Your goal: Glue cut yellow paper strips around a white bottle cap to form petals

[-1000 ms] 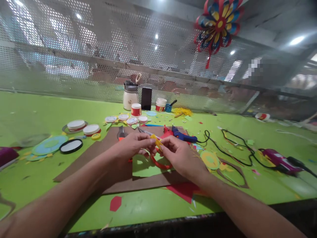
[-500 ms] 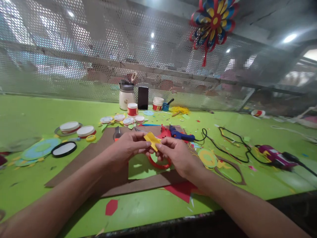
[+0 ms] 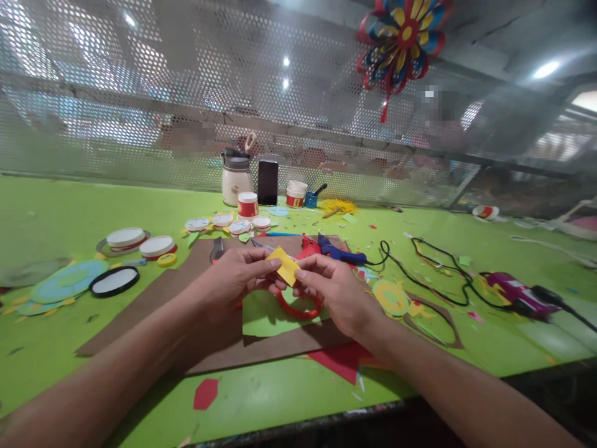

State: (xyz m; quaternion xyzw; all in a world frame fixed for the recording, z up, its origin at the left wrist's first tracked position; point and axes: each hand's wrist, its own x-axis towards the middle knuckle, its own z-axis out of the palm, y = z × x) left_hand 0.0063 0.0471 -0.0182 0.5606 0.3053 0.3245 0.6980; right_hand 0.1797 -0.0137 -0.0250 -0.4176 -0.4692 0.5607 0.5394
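Both my hands pinch a small yellow paper piece (image 3: pixel 284 266) just above the table's middle. My left hand (image 3: pixel 237 280) grips its left edge with thumb and fingers closed. My right hand (image 3: pixel 333 289) holds its right corner the same way. Below them a red ring (image 3: pixel 298 308) lies on a green paper sheet (image 3: pixel 265 317), which rests on a brown cardboard sheet (image 3: pixel 196 298).
A blue glue gun (image 3: pixel 340 254) with a black cord (image 3: pixel 429 274) lies right of my hands, a purple tool (image 3: pixel 510 292) farther right. Round lids (image 3: pixel 125 238), paper discs (image 3: pixel 60 281), a jar (image 3: pixel 236 177) and a phone (image 3: pixel 268 182) stand left and back. A paper pinwheel (image 3: pixel 403 40) hangs on the mesh wall.
The yellow paper piece, seen edge-on a second ago, now faces me flat between my fingers. My hands stayed in nearly the same spot.
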